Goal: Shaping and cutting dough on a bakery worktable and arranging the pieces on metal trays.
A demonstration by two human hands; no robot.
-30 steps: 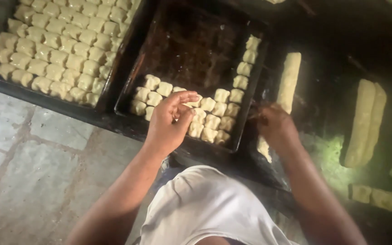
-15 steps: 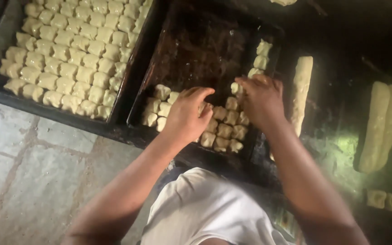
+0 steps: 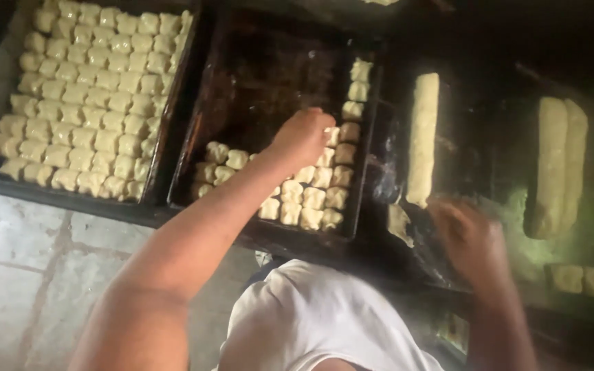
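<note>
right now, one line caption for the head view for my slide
Left hand sets dough pieces into a dark baking tray; right hand reaches beside a dough log.

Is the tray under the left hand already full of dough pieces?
No. The middle tray under the left hand holds dough pieces only along its near and right sides.

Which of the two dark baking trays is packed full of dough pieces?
The left tray, crammed edge to edge with dough pieces. The middle tray under the left hand is only partly filled, along its near and right sides.
</note>
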